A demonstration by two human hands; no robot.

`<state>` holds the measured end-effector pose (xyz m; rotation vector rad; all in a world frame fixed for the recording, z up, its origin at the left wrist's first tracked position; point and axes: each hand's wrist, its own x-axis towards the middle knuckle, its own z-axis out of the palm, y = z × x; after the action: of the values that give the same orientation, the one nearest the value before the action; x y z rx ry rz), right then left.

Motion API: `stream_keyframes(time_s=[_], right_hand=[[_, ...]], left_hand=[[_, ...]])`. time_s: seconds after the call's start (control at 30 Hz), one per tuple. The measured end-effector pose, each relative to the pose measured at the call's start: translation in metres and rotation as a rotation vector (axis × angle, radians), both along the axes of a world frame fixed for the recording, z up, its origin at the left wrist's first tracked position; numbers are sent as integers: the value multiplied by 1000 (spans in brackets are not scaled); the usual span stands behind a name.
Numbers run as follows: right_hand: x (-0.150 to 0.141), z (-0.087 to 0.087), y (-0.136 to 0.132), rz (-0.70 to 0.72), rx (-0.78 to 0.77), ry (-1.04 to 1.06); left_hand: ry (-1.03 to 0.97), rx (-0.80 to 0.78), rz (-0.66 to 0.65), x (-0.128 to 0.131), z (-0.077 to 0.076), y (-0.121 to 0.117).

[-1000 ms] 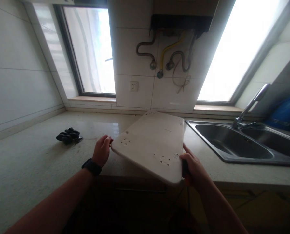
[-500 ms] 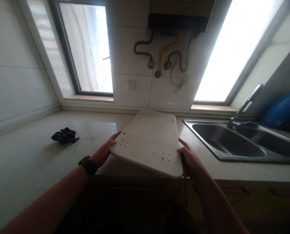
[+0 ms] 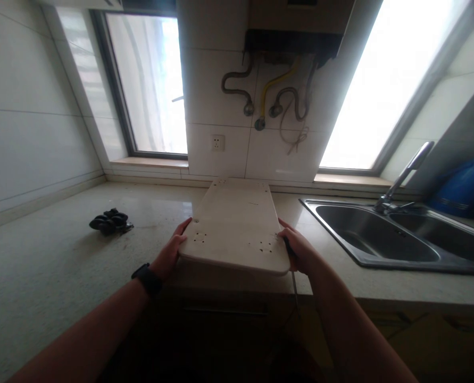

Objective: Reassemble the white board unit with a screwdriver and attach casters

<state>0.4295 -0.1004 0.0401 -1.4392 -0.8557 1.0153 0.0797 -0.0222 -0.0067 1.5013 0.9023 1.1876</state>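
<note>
A pale, flat board (image 3: 232,223) with rounded corners lies between my hands above the counter. Clusters of small screw holes mark its corners. My left hand (image 3: 173,251) grips its left edge near the front, thumb on top. On the right edge, my right hand (image 3: 298,249) holds the board and also a screwdriver (image 3: 294,287), whose dark and orange handle sits in the palm with the thin shaft pointing down. The board's underside is hidden. Off to the left, a cluster of black caster wheels (image 3: 109,221) rests on the counter.
The speckled counter (image 3: 61,266) runs along a tiled wall with a socket (image 3: 217,142). A double steel sink (image 3: 374,234) with a faucet (image 3: 404,175) is on the right, by a blue object (image 3: 464,183). Pipes (image 3: 266,96) hang below a wall-mounted unit.
The board has turned so its far end swung left and it lies straighter toward the wall. Its near right corner moved up and left, along with my right hand. Both hands keep their grip.
</note>
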Motion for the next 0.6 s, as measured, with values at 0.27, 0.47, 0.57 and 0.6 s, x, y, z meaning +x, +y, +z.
stream_keyframes(time_s=[0.27,0.47,0.57,0.6], right_hand=[[5,0,9,79,8,88],[11,-5,14,79,-3,94],[15,-7,18,63,-7,101],[16,-7,19,54,-4,101]], left_hand=[[5,32,21,-1,-7,-2],[-45,-10,35,3,-6,-12],[-145,-61,11,5,-5,-11],[-167,-76,-3,5,-5,-10]])
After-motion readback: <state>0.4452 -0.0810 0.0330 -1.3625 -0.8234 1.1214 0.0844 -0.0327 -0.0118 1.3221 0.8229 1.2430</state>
